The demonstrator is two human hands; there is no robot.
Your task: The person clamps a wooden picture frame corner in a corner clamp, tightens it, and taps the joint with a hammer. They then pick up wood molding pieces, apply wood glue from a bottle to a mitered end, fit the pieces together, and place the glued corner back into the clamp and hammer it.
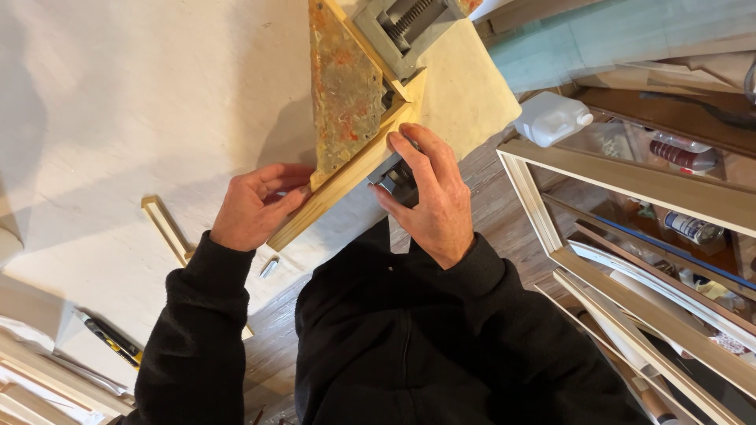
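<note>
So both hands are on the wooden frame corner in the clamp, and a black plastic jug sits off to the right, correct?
Not quite: the plastic jug is white, not black, as the head view shows. The left hand and right hand are indeed at the wooden frame corner in the clamp.

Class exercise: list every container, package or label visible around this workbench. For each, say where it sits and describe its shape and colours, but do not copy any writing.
White plastic jug: right of the bench corner, squat and boxy, white cap.
Red-banded bottle: on the right-hand shelf behind the wooden frames, lying on its side, pale label.
Labelled tube: lower on that shelf, lying cylinder, white label, dark end.
No signs or screens show.
</note>
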